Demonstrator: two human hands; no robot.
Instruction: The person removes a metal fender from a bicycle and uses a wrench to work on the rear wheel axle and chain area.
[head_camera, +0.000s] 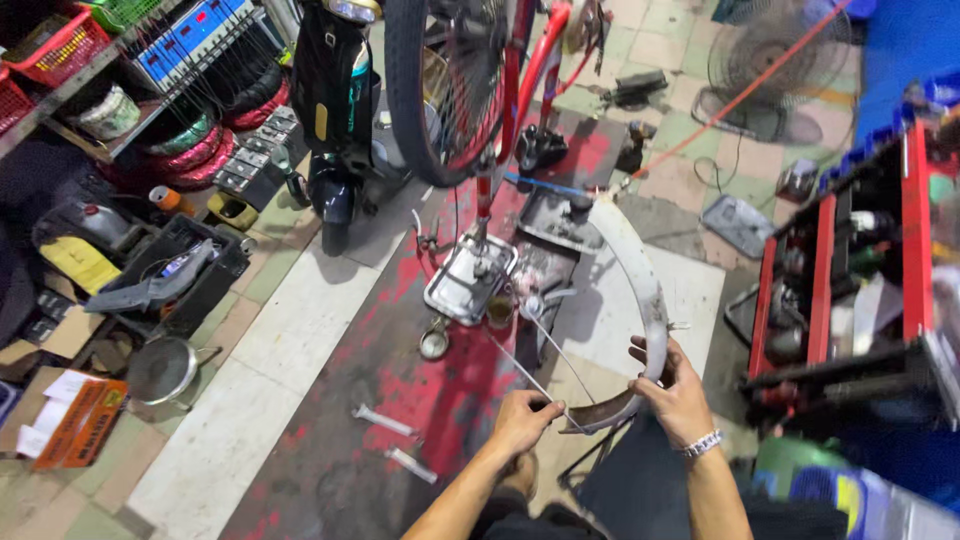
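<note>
Head view: curved white bicycle mudguard, scuffed, with thin wire stays; my right hand closed round its lower end, my left hand pinching a stay

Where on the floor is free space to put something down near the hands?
Free: the pale floor strip between the black crate and the red-stained mat, and the pale patch right of the white mudguard. Crowded: around the metal tray, and the two wrenches left of the left hand.

- Left of the left hand: open floor, only two wrenches lying there
- Ahead of both hands: tray, wheel block
- Right of the right hand: tool cart close by
</note>
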